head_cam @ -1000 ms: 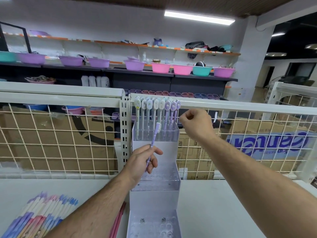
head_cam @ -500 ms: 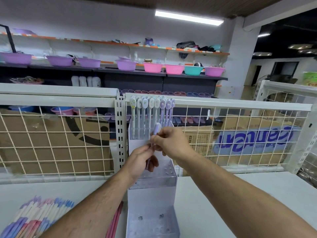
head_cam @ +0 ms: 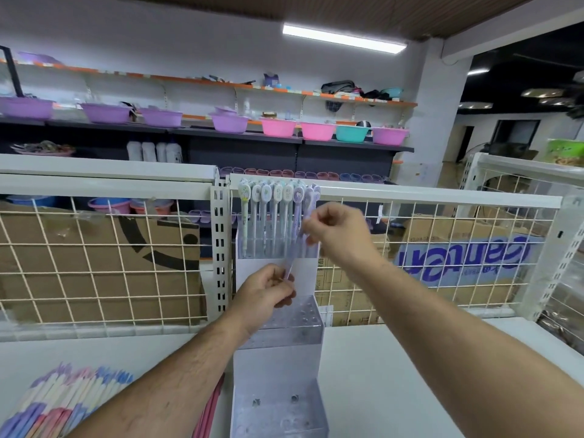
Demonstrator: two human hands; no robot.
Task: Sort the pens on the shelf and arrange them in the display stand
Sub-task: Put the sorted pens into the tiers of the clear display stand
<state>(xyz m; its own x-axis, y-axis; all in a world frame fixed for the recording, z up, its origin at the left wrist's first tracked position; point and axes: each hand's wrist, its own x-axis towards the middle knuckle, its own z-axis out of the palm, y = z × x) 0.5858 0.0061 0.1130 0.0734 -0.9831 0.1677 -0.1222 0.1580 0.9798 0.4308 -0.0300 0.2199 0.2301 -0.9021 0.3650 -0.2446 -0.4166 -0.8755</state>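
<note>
My right hand [head_cam: 335, 232] pinches the upper end of a purple pen [head_cam: 292, 262]. My left hand [head_cam: 268, 292], at its 7 o'clock, curls round the lower end. The pen slants across the top tier of the display stand [head_cam: 278, 365], by the standing pens [head_cam: 275, 213]. Loose pens [head_cam: 63, 396] lie on the shelf [head_cam: 410, 374] at the stand's 8 o'clock.
</note>
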